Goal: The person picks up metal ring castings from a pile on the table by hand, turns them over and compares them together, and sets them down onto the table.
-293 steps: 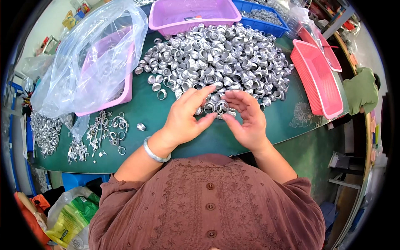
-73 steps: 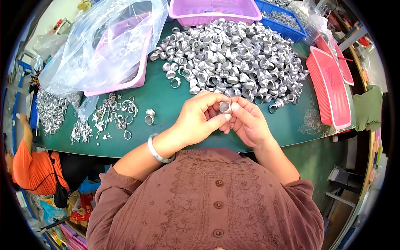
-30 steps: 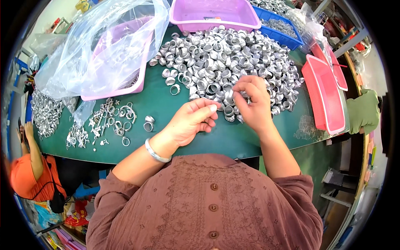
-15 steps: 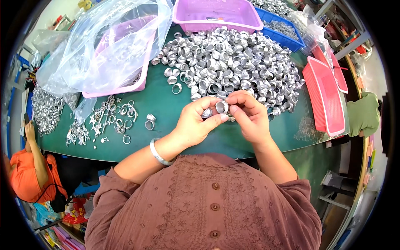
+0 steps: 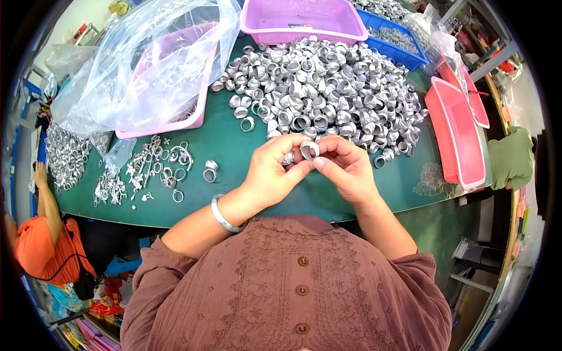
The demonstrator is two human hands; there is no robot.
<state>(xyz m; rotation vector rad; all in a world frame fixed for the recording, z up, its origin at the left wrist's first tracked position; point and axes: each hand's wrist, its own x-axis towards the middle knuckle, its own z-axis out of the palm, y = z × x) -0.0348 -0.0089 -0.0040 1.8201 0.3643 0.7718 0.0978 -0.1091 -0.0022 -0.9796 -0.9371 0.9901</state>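
Note:
Above the near side of the green table, both hands meet at a silver ring (image 5: 309,150), its round opening showing. My left hand (image 5: 270,172) is closed, with thumb and fingertips at that ring's left edge; a second silver ring (image 5: 288,158) sits tucked in its curled fingers. My right hand (image 5: 353,175) pinches the first ring from the right, thumb against its lower rim and fingers bent behind. Just beyond my fingers lies a big heap of silver rings (image 5: 328,88). A pair of rings (image 5: 211,171) rests apart, left of my left hand.
Left on the green table (image 5: 246,149) lie small silver jewellery pieces (image 5: 153,164) and another ring pile (image 5: 67,158). Clear plastic covers a pink basket (image 5: 196,120). A purple basket (image 5: 304,35), a blue basket (image 5: 404,55) and a red basket (image 5: 453,134) border the heap. A person in orange (image 5: 50,248) is at left.
The ring between my hands has shifted slightly left and tilted. My right thumb and fingers have moved in closer to it, and a small piece beneath it is now out of sight.

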